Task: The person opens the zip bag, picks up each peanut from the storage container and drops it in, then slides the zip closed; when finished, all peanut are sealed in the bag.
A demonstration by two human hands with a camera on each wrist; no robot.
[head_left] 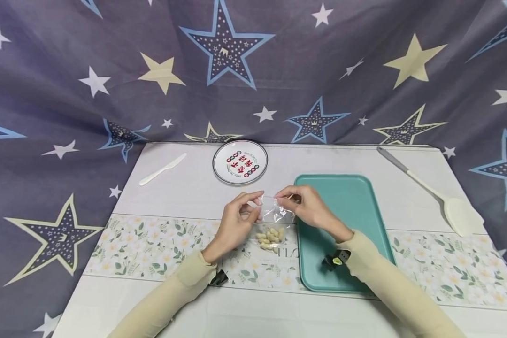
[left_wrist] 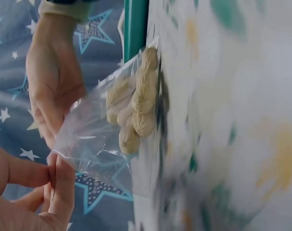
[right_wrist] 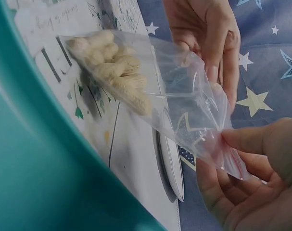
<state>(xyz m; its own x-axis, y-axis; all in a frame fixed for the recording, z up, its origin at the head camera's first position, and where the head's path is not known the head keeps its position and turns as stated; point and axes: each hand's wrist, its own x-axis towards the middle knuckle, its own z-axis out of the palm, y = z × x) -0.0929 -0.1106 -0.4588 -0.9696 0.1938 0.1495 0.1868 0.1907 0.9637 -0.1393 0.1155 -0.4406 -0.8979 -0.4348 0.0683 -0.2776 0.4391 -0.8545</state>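
Note:
A clear plastic bag point(head_left: 274, 213) hangs upright between both hands, its bottom at the table. Several unshelled peanuts point(head_left: 270, 238) lie in its lower part; the left wrist view shows these peanuts point(left_wrist: 136, 103) through the film. My left hand point(head_left: 238, 218) pinches the bag's top edge at one side between thumb and fingers. At the other side of that edge, my right hand point(head_left: 306, 206) pinches the film, which bunches at the fingertips in the right wrist view. Whether the bag's mouth is sealed, I cannot tell.
A teal tray point(head_left: 338, 272) lies right of the bag, beneath my right forearm. Behind the bag stands a round plate point(head_left: 219, 170) with red print. A white plastic knife point(head_left: 162, 169) is at the back left. At the far right lies a spatula point(head_left: 456, 213) with a grey-ended handle.

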